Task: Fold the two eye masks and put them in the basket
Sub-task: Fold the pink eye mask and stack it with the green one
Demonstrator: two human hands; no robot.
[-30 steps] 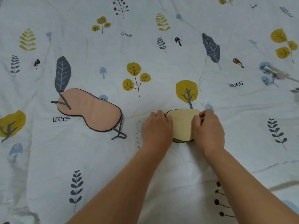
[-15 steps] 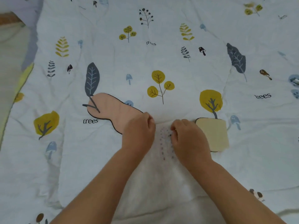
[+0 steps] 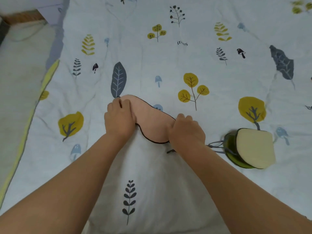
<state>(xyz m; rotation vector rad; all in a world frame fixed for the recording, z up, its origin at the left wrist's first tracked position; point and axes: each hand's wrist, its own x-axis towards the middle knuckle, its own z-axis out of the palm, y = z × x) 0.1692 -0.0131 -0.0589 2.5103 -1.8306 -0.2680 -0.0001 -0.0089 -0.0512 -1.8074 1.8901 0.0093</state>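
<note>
A pink eye mask (image 3: 152, 123) with a dark edge lies flat on the printed quilt in the middle of the view. My left hand (image 3: 119, 119) grips its left end and my right hand (image 3: 186, 132) grips its right end, hiding both tips. A cream and green eye mask (image 3: 253, 146) lies folded in half to the right, its grey strap (image 3: 217, 146) trailing toward my right wrist. No basket is in view.
The quilt (image 3: 168, 56), white with leaf and tree prints, covers nearly the whole view. Its yellow-trimmed left edge (image 3: 33, 112) borders a pale mattress sheet (image 3: 18, 78).
Both hands left the folded cream mask and moved left onto the pink mask, taking hold of its two ends. The view has shifted left, so the cream mask now sits at the right.
</note>
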